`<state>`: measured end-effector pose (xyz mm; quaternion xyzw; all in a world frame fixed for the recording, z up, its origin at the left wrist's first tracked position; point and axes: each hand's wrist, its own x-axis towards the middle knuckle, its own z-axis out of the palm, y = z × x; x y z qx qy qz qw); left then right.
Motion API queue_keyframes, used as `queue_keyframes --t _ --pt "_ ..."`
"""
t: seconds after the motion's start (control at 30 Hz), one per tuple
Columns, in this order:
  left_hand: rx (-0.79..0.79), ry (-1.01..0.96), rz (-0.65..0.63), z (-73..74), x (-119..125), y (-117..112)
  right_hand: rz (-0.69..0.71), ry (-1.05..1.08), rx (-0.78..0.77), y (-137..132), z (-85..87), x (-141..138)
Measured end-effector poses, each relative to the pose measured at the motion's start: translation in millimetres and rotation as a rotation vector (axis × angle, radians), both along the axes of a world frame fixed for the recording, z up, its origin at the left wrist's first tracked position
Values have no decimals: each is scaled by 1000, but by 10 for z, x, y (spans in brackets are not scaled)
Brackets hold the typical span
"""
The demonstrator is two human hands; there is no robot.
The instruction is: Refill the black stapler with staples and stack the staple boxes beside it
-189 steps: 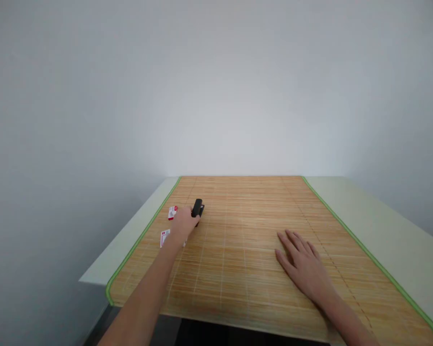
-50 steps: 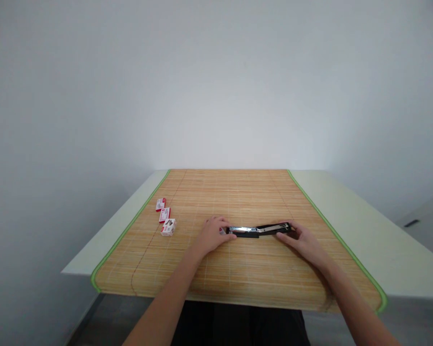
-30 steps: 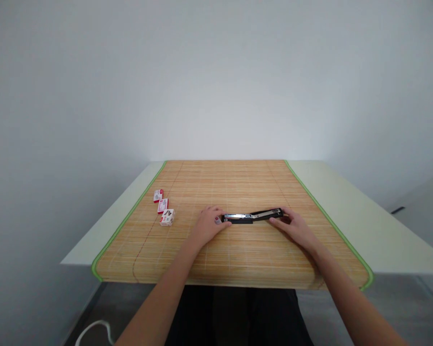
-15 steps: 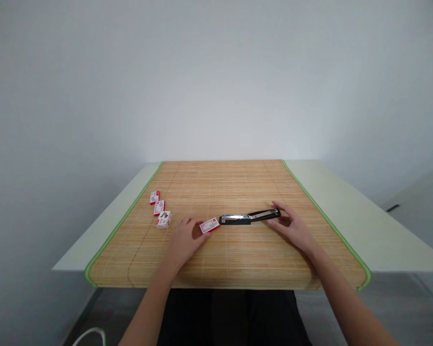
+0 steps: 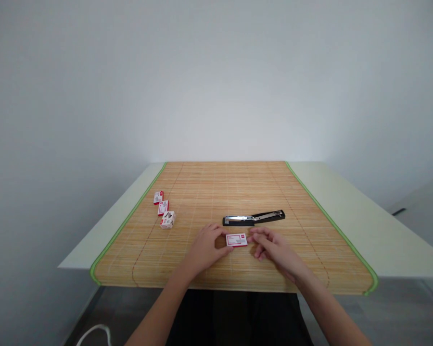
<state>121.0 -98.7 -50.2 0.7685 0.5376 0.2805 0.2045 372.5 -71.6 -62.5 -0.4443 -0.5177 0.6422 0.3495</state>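
Note:
A small white and red staple box (image 5: 236,240) is gripped at its left end between the thumb and fingers of my left hand (image 5: 206,247). At the box's right end is my right hand (image 5: 274,250), its fingers loosely bent and apart; the fingertips are close to the box, and whether they touch it I cannot tell. Just beyond both hands a black stapler (image 5: 254,218) lies opened out flat on the mat, its metal staple channel showing.
Three more small red and white boxes stand at the left of the bamboo mat (image 5: 202,187): a far one (image 5: 159,197), a middle one (image 5: 163,207) and a near one (image 5: 168,219). The white table (image 5: 350,216) shows on both sides of the mat, with a wall behind.
My left hand has brought the staple box rightward and nearer to me. My right hand has left the stapler's right end and come in beside the box.

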Motion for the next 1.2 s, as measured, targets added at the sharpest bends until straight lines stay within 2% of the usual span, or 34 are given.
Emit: queue_keyframes --t 0.07,0.17,0.23,0.27,0.4,0.53,0.63,0.73,0.8,0.83,0.97,1.03,1.1,1.2 --pt "-5 -10 -8 -9 -12 41 34 -60 49 49 16 80" --pt "-10 -16 -21 -18 -29 77 79 -304 304 99 57 181" --pt "-15 -20 -31 -22 -33 83 134 -394 358 106 97 214" --pt "-17 -21 -32 -24 -33 83 175 -383 298 101 119 222" --pt "-19 -17 -22 -30 -28 80 279 -124 -153 65 206 227" --pt "-9 -19 -41 -22 -26 86 318 127 -444 87 257 222" --pt "-6 -15 -49 -16 -24 91 346 243 -542 122 274 204" --pt "-8 -5 -47 -23 -22 93 389 200 -539 140 284 200" --pt "-13 -1 -50 -29 -21 94 387 53 -457 152 279 220" --pt "-15 -1 -51 -31 -21 95 351 -47 -361 159 269 232" --pt "-19 -4 -65 -22 -14 103 136 -467 296 188 182 210" --pt "-22 -5 -72 -7 -12 100 158 -619 514 191 133 147" --pt "-27 -10 -78 10 -24 85 233 -707 594 185 106 78" --pt "-37 -37 -88 28 -88 42 291 -762 628 171 117 18"
